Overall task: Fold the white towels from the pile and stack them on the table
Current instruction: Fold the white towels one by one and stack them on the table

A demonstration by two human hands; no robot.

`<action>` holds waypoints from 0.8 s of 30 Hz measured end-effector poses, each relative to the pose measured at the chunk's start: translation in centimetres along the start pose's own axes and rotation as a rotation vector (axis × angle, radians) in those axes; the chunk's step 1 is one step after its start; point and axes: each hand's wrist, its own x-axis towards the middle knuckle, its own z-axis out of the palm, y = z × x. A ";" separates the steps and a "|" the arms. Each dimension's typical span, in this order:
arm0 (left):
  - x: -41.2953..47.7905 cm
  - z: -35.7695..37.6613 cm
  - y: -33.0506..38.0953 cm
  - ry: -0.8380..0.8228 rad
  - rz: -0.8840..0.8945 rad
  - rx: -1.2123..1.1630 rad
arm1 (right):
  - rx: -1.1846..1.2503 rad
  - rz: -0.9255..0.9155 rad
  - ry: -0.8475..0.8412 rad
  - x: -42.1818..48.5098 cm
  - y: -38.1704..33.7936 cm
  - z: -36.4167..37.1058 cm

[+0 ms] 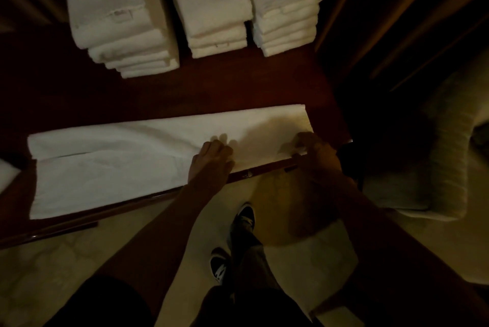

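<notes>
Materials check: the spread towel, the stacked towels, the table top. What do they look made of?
Spread towel: white terry-like cloth, probably cotton; matte, with soft creases.
Stacked towels: the same white cloth by the look of it, with flower motifs embroidered in blue and red thread.
Table: dark reddish wood or veneer, likely varnished; its front edge shows glossy highlights.
</notes>
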 end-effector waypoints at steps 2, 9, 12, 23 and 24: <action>0.9 0.2 -0.2 0.013 -0.003 -0.013 | -0.034 -0.001 0.040 0.6 0.3 0.3; 5.9 0.1 -0.6 -0.016 -0.030 -0.024 | -0.079 0.085 0.138 4.4 0.5 0.1; 7.4 -0.2 -0.9 -0.034 -0.054 -0.054 | -0.029 0.086 0.130 6.0 1.1 -0.2; 9.3 -3.0 -2.5 0.066 -0.009 -0.148 | 0.030 -0.016 0.125 7.8 -4.0 -1.6; 9.1 -3.5 -3.1 0.080 -0.003 -0.141 | 0.034 -0.035 0.133 8.0 -5.2 -1.3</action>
